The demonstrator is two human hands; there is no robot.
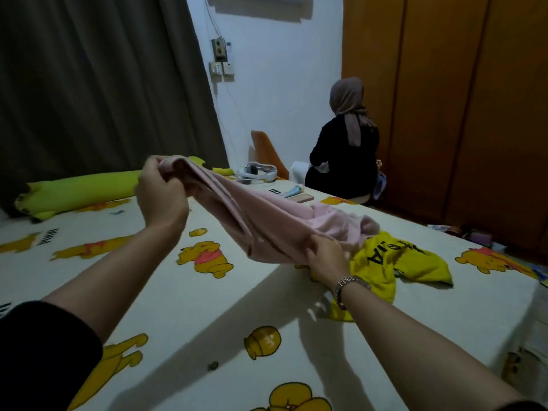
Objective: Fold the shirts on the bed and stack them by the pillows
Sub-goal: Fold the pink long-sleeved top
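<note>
Pink shirt (267, 221) hangs stretched above the bed (166, 315): the left hand (161, 192), raised at ten o'clock, pinches one end, and the right hand (326, 259), lower at three o'clock, seemingly grips the other. A yellow shirt (394, 262) lies crumpled just beyond the right wrist. Curtain (98, 84) and wardrobe (444, 99) stand behind.

Pink shirt (267, 221) held up; crumpled yellow shirt (394, 262) on bed (207, 307).

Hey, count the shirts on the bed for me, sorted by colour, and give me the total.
Pink shirt: 1, held up off the sheet by the left hand and right hand.
Yellow shirt: 1, lying crumpled on the bed.
Total: 2 shirts.
</note>
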